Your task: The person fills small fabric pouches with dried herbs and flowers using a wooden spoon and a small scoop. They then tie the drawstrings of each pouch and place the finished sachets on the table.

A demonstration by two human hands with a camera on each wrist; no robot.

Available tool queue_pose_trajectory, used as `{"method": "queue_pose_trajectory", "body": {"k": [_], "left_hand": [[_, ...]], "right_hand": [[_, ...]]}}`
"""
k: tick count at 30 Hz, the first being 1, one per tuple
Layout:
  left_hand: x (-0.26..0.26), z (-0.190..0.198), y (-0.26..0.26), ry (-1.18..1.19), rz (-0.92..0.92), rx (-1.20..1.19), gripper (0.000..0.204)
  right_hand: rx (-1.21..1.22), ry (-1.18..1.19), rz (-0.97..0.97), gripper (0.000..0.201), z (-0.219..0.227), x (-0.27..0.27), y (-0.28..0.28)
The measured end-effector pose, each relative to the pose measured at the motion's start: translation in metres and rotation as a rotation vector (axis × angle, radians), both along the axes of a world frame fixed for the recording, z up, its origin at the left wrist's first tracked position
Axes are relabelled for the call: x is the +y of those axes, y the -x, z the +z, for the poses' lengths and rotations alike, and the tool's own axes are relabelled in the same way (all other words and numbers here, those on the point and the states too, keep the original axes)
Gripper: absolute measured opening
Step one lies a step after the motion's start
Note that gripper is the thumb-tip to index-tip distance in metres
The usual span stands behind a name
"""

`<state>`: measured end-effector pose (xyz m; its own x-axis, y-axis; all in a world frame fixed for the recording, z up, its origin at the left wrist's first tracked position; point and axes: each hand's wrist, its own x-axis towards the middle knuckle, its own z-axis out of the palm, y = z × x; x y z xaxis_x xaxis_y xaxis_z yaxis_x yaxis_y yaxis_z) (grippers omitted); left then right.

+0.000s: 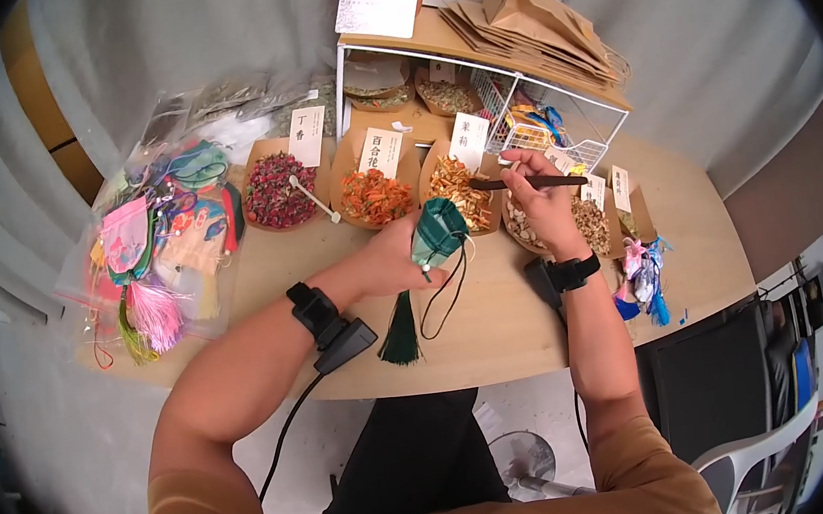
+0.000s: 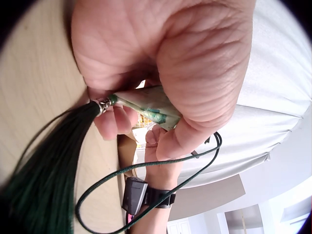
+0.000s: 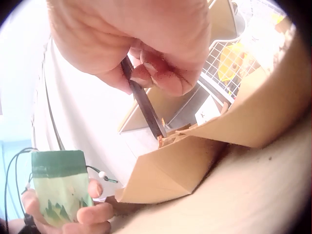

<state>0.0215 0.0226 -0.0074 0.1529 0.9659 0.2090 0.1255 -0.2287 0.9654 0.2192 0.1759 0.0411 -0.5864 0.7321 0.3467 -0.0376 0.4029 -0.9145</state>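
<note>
My left hand (image 1: pixel 392 261) grips a small green pouch (image 1: pixel 437 232), its mouth upward, with a dark green tassel (image 1: pixel 399 330) and a looped cord hanging down. In the left wrist view the fingers (image 2: pixel 170 141) curl round the pouch (image 2: pixel 153 109). My right hand (image 1: pixel 546 205) pinches a dark, slender tool (image 1: pixel 556 181), whose far end is at the paper tray of orange-yellow dried flowers (image 1: pixel 465 189). From the right wrist view, the tool (image 3: pixel 146 109) slants down to the edge of a brown paper tray (image 3: pixel 161 170); its tip is partly hidden.
Trays of red buds (image 1: pixel 276 193), orange petals (image 1: pixel 375 197) and pale pieces (image 1: pixel 591 226) line the table (image 1: pixel 499 328). Colourful pouches in plastic (image 1: pixel 154 244) lie left, tasselled ones (image 1: pixel 646 272) right. Behind stand a white-framed shelf (image 1: pixel 428 34) with paper bags (image 1: pixel 538 28) and a wire basket (image 1: pixel 571 150).
</note>
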Motion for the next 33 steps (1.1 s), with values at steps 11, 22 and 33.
{"method": "queue_pose_trajectory", "body": {"k": [11,22,33], "left_hand": [[-0.001,0.002,-0.001,0.018,-0.047,-0.094,0.036],[-0.003,0.003,-0.003,0.092,-0.042,-0.165,0.048],[-0.002,0.006,0.0,0.108,-0.058,-0.126,0.037]], "right_hand": [[0.415,0.352,0.303,0.023,0.019,-0.031,0.0],[0.274,0.386,0.271,0.012,0.017,-0.039,0.002],[-0.037,-0.097,-0.121,0.014,0.003,-0.017,0.004]]}}
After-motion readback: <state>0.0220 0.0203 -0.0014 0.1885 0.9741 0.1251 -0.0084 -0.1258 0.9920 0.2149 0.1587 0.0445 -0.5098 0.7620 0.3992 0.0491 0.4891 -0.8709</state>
